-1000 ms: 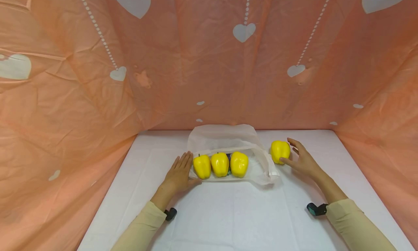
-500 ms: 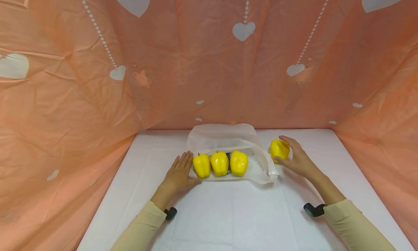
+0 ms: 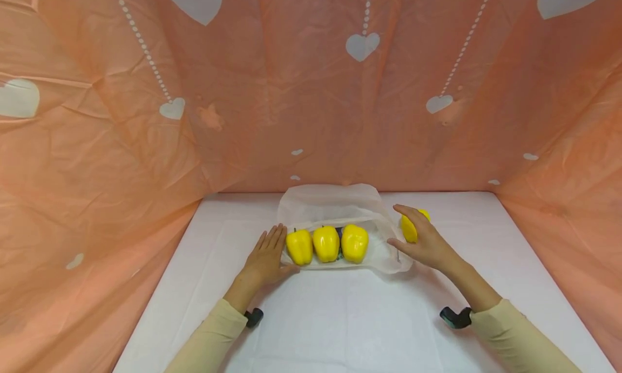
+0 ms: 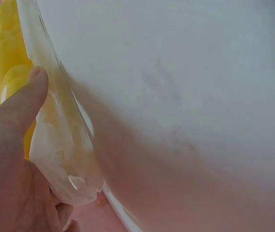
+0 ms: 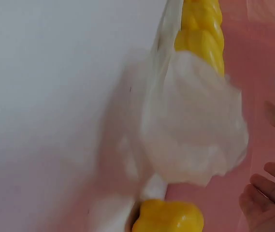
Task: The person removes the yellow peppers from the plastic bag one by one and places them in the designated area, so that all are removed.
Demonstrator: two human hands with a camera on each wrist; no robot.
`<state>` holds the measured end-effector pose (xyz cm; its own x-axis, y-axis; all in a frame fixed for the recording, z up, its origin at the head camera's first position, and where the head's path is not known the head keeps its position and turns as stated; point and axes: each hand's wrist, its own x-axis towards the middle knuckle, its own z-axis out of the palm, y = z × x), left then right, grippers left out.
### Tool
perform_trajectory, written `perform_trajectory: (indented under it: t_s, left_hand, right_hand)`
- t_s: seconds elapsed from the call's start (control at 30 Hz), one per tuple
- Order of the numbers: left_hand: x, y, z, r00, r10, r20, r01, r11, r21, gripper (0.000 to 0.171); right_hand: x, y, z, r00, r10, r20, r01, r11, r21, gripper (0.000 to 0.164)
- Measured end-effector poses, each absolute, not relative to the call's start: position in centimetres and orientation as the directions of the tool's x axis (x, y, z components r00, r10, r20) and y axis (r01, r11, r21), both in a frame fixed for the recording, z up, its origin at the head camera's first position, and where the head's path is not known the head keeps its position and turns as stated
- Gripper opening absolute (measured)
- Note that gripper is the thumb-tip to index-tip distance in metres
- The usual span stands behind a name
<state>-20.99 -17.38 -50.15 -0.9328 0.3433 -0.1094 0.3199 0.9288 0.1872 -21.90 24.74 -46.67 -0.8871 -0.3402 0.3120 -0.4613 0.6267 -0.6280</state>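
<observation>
Three yellow bell peppers [image 3: 326,244] stand in a row on a thin, whitish translucent bag [image 3: 332,201], with a small dark patch showing between two of them. My left hand [image 3: 264,262] lies along the bag's left end, fingers straight; in the left wrist view its thumb [image 4: 28,99] rests at the bag's edge by the nearest pepper. Over the bag's right end, my right hand [image 3: 427,244] is spread, thumb and fingers apart, holding nothing. Partly hidden behind it, a separate yellow bell pepper [image 3: 410,230] sits outside the bag; the right wrist view shows this pepper [image 5: 170,217] near its bottom edge.
A white cloth covers the table [image 3: 340,319]. Orange sheeting [image 3: 311,103] with pale hearts hangs behind and at both sides. Each wrist carries a small black camera, such as the right one [image 3: 455,317].
My right hand has moved left from beside the separate pepper to the bag's right end, now covering part of that pepper. The left hand and the row of peppers stay in place.
</observation>
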Motion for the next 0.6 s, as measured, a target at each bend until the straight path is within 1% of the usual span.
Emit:
perform_trajectory:
  t_s: [0.07, 0.27, 0.47, 0.6]
  left_hand:
    - [-21.0, -17.4, -50.1, -0.932, 0.345, -0.111, 0.321, 0.928, 0.192, 0.111]
    - [-21.1, -17.5, -50.3, -0.927, 0.359, -0.107, 0.337, 0.924, 0.181, 0.11]
    - [-21.2, -17.4, -50.3, -0.932, 0.346, -0.109, 0.326, 0.93, 0.171, 0.11]
    - [-21.1, -17.4, -50.3, -0.932, 0.346, -0.108, 0.325, 0.93, 0.172, 0.11]
  right_hand:
    - [-21.7, 24.2, -46.6, -0.884, -0.351, 0.308, -0.467, 0.619, -0.632, 0.084]
    - [-21.2, 22.8, -47.0, -0.845, -0.385, 0.371, -0.535, 0.587, -0.608, 0.079]
    - [-20.9, 21.7, -47.5, -0.842, -0.412, 0.348, -0.536, 0.575, -0.618, 0.076]
    - [-20.8, 21.0, -48.0, -0.828, -0.433, 0.357, -0.557, 0.559, -0.614, 0.074]
